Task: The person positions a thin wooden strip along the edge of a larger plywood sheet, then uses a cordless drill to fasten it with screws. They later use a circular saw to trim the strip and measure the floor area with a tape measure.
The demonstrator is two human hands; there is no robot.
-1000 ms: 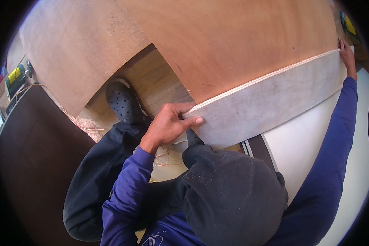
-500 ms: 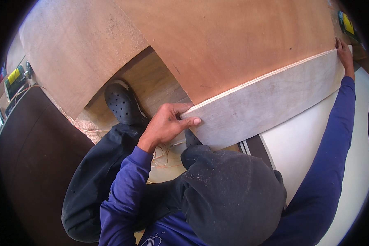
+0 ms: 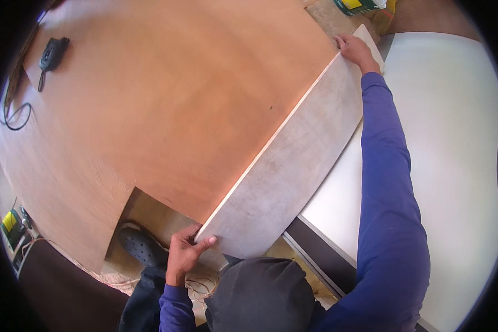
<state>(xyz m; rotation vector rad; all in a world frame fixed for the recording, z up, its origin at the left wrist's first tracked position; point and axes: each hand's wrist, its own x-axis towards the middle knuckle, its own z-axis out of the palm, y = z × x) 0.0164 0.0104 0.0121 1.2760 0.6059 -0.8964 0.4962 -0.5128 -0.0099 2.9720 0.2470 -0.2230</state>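
Observation:
A long pale plywood strip [image 3: 293, 155] stands on edge along the side of a large reddish-brown plywood sheet [image 3: 177, 110]. My left hand [image 3: 183, 252] grips the strip's near end, thumb on its outer face and fingers curled behind, close to the sheet's corner. At the far end my right hand [image 3: 358, 52] holds the strip's top edge, its fingers partly hidden. Beside my left hand, a rectangular notch in the sheet exposes the floor and my dark clog [image 3: 141, 243].
A white panel [image 3: 442, 138] lies to the right, a dark brown panel [image 3: 66, 293] at lower left. A black hand-sized tool with a strap [image 3: 52, 53] rests on the sheet, near a dark cord [image 3: 19, 117]. Green-and-yellow containers stand at top right [image 3: 355, 5] and far left [image 3: 10, 221].
My view has turned rightward and shows more of the sheet, so the strip now runs more steeply across the picture. Both hands keep their hold on its ends.

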